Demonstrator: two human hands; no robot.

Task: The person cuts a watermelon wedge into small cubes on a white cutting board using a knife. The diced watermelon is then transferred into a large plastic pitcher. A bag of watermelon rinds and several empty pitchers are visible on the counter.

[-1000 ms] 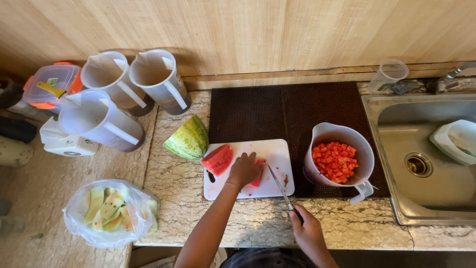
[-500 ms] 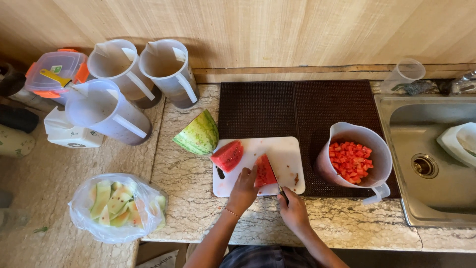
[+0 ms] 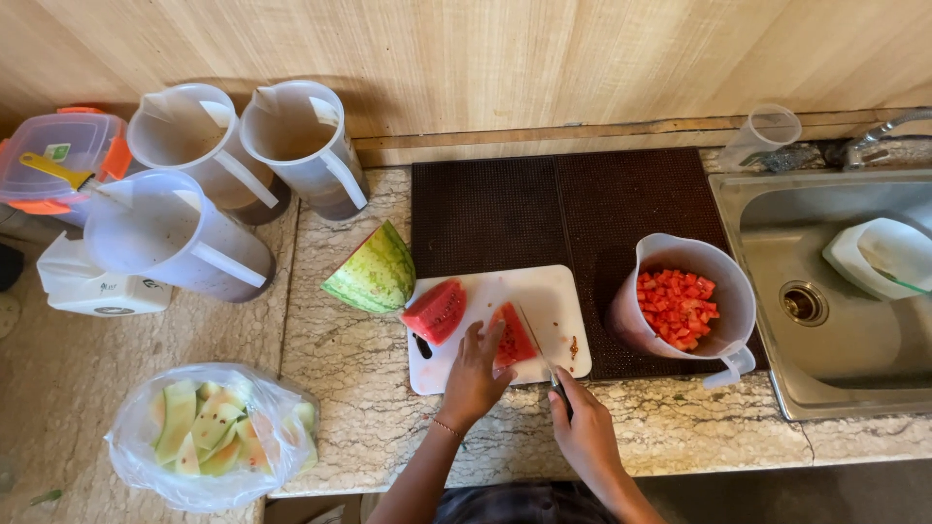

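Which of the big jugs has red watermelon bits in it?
The translucent plastic jug on the dark brown mat, beside the steel sink, holds red watermelon cubes. The three translucent jugs at the left show none.

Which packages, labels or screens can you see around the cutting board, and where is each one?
Clear plastic lidded box with orange clips: far left by the wall, with a small green label on its lid.
Clear plastic bag of pale green rind pieces: front left on the counter, crumpled and open.
White boxy appliance: left, under the nearest jug, with a small dark mark on its side.
No screens or signs in view.
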